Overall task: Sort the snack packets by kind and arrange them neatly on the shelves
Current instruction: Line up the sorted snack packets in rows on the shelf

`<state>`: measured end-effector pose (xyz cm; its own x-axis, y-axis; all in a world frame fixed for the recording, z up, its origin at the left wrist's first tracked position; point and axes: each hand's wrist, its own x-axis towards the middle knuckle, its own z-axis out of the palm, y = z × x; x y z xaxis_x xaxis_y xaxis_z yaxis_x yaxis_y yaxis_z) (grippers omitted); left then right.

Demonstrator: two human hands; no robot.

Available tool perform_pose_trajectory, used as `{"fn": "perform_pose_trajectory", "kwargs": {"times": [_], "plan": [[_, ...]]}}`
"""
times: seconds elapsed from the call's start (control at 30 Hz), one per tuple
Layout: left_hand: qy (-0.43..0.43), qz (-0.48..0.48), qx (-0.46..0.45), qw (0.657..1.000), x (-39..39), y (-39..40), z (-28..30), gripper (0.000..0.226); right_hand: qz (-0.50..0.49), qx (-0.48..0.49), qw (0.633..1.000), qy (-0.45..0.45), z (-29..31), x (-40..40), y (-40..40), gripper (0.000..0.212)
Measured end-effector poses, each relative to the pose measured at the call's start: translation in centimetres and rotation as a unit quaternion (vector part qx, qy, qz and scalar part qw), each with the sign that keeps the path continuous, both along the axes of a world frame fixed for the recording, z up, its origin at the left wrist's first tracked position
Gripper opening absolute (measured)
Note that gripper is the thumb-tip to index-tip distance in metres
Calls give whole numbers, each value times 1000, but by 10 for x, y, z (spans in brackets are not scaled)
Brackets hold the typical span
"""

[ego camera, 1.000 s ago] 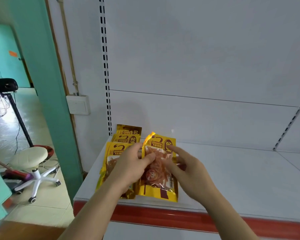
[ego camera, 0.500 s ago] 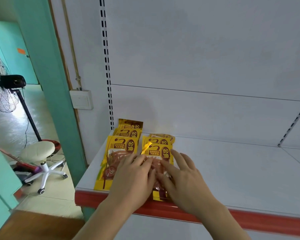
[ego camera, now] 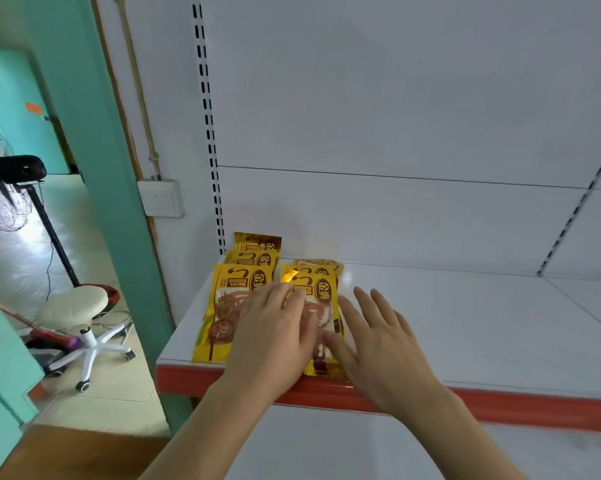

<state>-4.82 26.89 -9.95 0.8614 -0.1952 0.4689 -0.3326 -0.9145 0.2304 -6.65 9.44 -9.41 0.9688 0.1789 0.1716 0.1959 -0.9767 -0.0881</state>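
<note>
- At the far left, outside the shelf unit, a fan (ego camera: 4, 188) and a white stool (ego camera: 74, 304) stand on the tiled floor; they are well apart from the work and do not disturb it.
- A green pillar (ego camera: 94, 133) and a wall switch (ego camera: 160, 197) are just beside the left end of the shelf (ego camera: 465, 323).
- The left column of yellow packets (ego camera: 235, 296) lies flat at the left end of the shelf, overlapping from the back panel to the front edge.
- The left hand (ego camera: 275, 334) lies flat with straight fingers, pressing on the front packet (ego camera: 321, 292) of the second column; it grasps nothing.
- The right hand (ego camera: 378, 337) is also released, fingers spread, touching the right edge of this packet.
- Behind this packet, more yellow packets are partly visible.
- I judge that the task is at an early stage: only one kind is placed, in two columns, and the second looks shorter.
- To the right, the shelf is bare, so much is left to fill.
- Nothing blocks the hands; the red front edge (ego camera: 500, 407) is near, so the packet could slide off.
</note>
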Motion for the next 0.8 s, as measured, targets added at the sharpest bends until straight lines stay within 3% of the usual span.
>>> {"fn": "perform_pose_trajectory", "kwargs": {"times": [0.07, 0.2, 0.33, 0.47, 0.8], "plan": [[-10, -8, -9, 1000, 0, -7, 2, 50, -18, 2, 1000, 8, 5, -9, -6, 102], [-26, -45, -31, 998, -2, -37, 6, 59, -77, 2, 997, -27, 12, -36, -31, 91], [15, -80, -4, 997, -20, -91, 18, 66, -149, -2, 988, -44, 19, -68, -79, 86], [31, -135, 46, 989, -43, -161, 33, 71, -215, 9, 975, -52, 26, -104, -139, 86], [59, -228, 45, 971, -98, -377, 38, 72, -313, 22, 948, -50, 37, -193, -341, 74]]}}
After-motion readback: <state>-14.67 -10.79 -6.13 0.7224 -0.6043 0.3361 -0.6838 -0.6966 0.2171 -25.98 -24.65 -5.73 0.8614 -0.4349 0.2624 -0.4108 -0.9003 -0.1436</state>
